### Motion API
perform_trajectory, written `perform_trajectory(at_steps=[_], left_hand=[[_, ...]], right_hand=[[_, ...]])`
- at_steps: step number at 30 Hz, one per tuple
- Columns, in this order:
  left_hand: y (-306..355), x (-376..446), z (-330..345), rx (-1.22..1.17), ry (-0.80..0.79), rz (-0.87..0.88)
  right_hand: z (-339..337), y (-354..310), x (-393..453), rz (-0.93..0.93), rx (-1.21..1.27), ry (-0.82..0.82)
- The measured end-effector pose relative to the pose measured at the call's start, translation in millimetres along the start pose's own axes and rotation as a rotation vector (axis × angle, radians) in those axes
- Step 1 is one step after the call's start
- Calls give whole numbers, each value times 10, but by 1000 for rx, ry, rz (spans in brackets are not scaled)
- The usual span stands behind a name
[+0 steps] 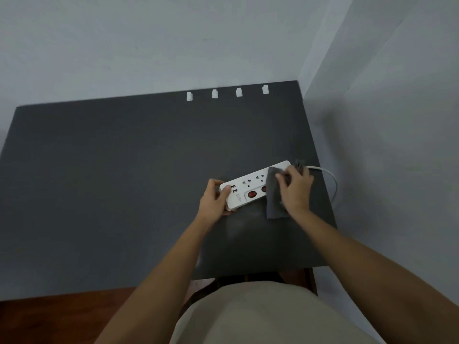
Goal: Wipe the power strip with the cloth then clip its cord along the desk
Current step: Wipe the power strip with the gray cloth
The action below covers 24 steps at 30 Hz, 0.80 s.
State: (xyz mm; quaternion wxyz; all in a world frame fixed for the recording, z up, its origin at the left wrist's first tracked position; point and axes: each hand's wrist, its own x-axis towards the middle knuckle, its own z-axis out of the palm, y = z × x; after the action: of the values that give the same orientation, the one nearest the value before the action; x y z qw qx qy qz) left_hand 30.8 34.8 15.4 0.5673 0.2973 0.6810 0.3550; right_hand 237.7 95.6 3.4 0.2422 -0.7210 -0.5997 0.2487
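Observation:
A white power strip (248, 187) with red switches and USB ports lies slanted on the dark grey desk (124, 182), near its right edge. My left hand (214, 198) grips the strip's near left end. My right hand (295, 188) presses a grey cloth (273, 194) onto the strip's right half; the cloth drapes over the strip's front side onto the desk. The white cord (331, 177) leaves the strip's far right end and curves down over the desk's right edge. Several white cord clips (214, 93) stand in a row along the desk's back edge.
The desk stands in a corner, with a pale wall (149, 45) behind and another wall (397, 145) close on the right. Brown wooden floor (62, 319) shows below the desk's front edge. My beige clothing (260, 316) fills the bottom middle.

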Motion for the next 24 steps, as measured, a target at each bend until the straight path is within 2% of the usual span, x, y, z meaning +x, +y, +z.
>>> perform_trajectory(at_steps=[1, 5, 7, 11, 12, 15, 17, 19, 20, 21, 24], left_hand=[[4, 10, 8, 14, 16, 3], [16, 51, -13, 86, 27, 10], [-20, 26, -18, 87, 23, 4], [-36, -1, -42, 72, 51, 26], [-9, 13, -53, 74, 49, 34], [89, 45, -46, 92, 26, 56], [95, 36, -4, 107, 12, 67], [96, 17, 47, 142, -8, 94], [101, 21, 65, 145, -13, 101], [97, 18, 45, 131, -7, 98], [114, 23, 49, 115, -25, 85]], right_hand=[[25, -81, -29, 2, 27, -9], [243, -404, -431, -176, 102, -167], [232, -397, -486, -151, 104, -168], [26, -178, -493, -236, 16, -301], [-52, -132, -463, -210, 14, -273], [-174, -232, -366, -116, 145, -45], [-87, -442, -363, -197, 123, -76], [69, -457, -424, -292, -16, -176], [95, -367, -407, -299, -80, -166], [95, -252, -345, -261, -115, -121], [-115, 130, -24, 23, -105, 13]])
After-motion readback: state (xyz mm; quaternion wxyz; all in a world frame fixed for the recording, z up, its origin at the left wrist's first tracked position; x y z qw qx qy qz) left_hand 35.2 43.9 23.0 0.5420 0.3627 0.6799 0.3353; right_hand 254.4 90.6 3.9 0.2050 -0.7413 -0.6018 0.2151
